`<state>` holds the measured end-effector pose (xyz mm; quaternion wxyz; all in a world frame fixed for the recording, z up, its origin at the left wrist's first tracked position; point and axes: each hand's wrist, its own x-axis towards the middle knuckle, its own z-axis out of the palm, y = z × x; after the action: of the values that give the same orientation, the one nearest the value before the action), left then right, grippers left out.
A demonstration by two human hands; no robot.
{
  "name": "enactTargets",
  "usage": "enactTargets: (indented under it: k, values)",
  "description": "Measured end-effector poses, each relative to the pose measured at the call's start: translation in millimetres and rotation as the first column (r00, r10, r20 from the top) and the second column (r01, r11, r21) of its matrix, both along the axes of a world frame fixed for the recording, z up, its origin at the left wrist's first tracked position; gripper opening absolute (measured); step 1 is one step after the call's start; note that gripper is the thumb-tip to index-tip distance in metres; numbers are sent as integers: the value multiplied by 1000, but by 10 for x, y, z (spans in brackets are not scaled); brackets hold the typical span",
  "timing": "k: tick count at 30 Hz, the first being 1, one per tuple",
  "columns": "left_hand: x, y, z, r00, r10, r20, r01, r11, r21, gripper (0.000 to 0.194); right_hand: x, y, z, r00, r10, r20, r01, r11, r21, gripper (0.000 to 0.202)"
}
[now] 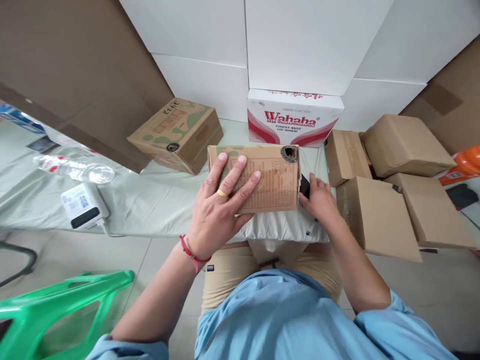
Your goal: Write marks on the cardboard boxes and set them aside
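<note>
Your left hand (pixel 221 210) presses flat on the printed carton (pixel 255 177) at the table's (pixel 150 210) front edge, steadying it while your right hand (pixel 318 200) pinches a dark item (pixel 305 187) at its end.

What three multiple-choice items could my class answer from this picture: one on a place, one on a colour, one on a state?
1. Where does the left hand rest?
A. Flat on top of the brown carton
B. On the green stool
C. On the water bottle

2. What colour is the lettering on the white Wahaha box?
A. Blue
B. Red
C. Black

3. How does the plastic bottle at the left stand?
A. Upright
B. Lying on its side
C. Inside a carton

Answers:
1 A, the fingers are spread over the carton's top face, while the right hand is at its right end.
2 B, the brand name is printed in red.
3 B, it lies lengthwise on the pale green cloth.
</note>
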<state>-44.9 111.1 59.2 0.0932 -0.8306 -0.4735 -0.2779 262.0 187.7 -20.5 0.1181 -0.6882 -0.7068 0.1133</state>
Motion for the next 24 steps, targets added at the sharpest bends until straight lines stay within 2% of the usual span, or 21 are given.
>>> enactTargets:
  k: [2,4,8,16,18,20,22,24]
  values:
    - [-2,18,6,1000,-3,-3,3,1000,6,91,-38,59,-110,987,12,160,15,987,-160,87]
    - [-7,26,11,1000,-6,-3,6,1000,5,91,-102,102,-174,980,-11,198,53,977,-208,85]
    - [-23,24,27,1000,-16,-5,16,1000,-22,90,-155,177,-207,983,-96,155,125,974,-187,74]
    - [-30,64,44,999,-32,7,32,999,-21,89,78,76,-166,996,-80,-47,68,974,-214,65]
    - [-29,84,57,1000,-30,8,30,999,-24,90,145,-8,-139,984,-99,-147,72,981,-178,70]
    - [-30,107,72,1000,-29,4,29,999,-19,89,192,-115,-77,933,-157,-324,133,987,-94,79]
    - [-31,133,86,999,-33,-2,33,999,-11,88,201,-242,47,840,-189,-509,237,971,31,83]
    - [-32,156,93,999,-36,-3,36,999,-4,87,156,-383,244,782,-145,-606,308,936,174,84]
